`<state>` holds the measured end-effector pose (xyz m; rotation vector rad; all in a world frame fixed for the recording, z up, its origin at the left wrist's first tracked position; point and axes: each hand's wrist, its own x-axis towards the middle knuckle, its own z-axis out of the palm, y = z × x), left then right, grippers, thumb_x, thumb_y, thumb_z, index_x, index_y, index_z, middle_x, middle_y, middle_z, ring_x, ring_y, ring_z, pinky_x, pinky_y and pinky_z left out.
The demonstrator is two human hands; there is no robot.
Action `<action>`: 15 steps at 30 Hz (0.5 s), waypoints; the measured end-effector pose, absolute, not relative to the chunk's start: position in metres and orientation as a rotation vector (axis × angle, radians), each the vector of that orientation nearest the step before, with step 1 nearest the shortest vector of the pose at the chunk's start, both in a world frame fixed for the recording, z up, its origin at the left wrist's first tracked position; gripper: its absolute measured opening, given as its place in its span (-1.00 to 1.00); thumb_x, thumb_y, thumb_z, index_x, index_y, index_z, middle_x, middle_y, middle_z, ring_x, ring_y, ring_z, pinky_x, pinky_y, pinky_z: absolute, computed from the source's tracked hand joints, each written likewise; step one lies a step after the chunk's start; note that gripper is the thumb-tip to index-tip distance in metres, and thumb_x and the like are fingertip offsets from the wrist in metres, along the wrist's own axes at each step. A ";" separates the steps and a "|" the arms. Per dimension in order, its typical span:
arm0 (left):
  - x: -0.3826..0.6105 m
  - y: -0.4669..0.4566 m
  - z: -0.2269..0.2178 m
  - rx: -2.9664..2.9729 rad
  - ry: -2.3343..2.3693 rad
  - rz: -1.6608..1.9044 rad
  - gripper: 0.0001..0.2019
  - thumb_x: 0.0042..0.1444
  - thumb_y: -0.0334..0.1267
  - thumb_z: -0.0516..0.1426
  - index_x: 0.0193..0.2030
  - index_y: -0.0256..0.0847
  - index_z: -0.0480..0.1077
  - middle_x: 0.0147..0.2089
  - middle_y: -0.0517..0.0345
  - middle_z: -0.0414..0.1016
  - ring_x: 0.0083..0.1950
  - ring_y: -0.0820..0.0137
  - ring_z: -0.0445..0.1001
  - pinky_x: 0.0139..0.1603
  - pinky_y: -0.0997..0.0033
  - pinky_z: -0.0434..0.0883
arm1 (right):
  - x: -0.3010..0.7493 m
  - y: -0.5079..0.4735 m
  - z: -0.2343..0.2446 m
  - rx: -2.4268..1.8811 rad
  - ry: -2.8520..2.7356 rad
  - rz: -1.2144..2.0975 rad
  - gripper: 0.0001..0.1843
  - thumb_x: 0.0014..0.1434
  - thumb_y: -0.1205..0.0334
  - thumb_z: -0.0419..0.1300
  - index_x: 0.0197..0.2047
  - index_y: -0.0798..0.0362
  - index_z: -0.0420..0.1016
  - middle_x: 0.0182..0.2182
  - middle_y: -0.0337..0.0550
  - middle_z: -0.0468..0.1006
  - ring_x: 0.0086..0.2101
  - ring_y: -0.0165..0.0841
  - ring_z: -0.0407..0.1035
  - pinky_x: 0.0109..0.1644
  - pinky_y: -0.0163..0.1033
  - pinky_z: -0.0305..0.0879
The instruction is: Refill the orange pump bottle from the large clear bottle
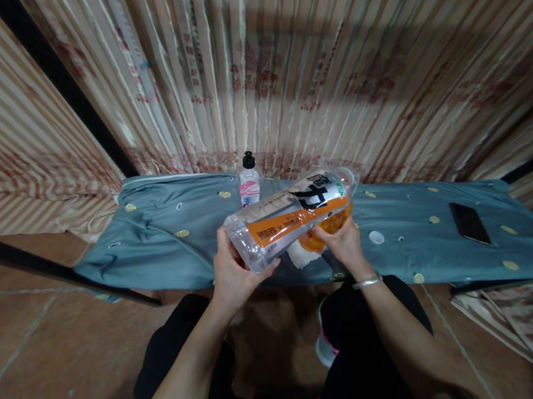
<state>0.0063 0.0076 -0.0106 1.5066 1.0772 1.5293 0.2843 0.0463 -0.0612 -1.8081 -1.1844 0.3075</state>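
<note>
A large clear plastic bottle (pixel 293 212) with a silver and orange label lies tilted in the air, its right end higher. My left hand (pixel 234 268) is closed around its base end, thumb along the lower side. Under the bottle's right half, my right hand (pixel 344 244) is closed on an orange see-through container (pixel 311 241), largely hidden by the bottle. A white patch (pixel 303 256) shows at that container's left; whether it is a label or paper I cannot tell. Behind stands a small clear bottle (pixel 249 185) with a black top and pink label.
The narrow table has a blue-green patterned cloth (pixel 162 243). On it lie a white disc (pixel 376 237) and, to the right, a dark phone (pixel 470 222). A striped curtain (pixel 276 70) hangs behind, with dark metal poles (pixel 67 89) at the sides. My knees are below the front edge.
</note>
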 end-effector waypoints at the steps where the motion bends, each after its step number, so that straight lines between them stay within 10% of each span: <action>1: 0.006 0.007 -0.010 1.508 1.084 1.531 -0.19 -0.23 -0.05 0.59 0.10 -0.09 0.29 -0.04 0.12 0.69 -0.02 0.12 0.78 0.00 0.11 0.75 | 0.285 0.046 -0.061 -1.809 -1.187 0.308 0.14 -0.20 -0.40 0.50 0.28 0.18 0.43 0.14 0.40 0.68 0.15 0.26 0.60 0.25 0.28 0.53; 15: 0.005 0.006 -0.005 1.526 1.050 1.505 -0.24 -0.17 -0.07 0.57 0.09 -0.05 0.27 0.00 0.05 0.71 0.02 0.04 0.79 0.04 -0.04 0.76 | 0.282 0.044 -0.057 -1.801 -1.175 0.338 0.12 -0.19 -0.41 0.49 0.26 0.16 0.44 0.14 0.37 0.69 0.14 0.25 0.61 0.26 0.27 0.51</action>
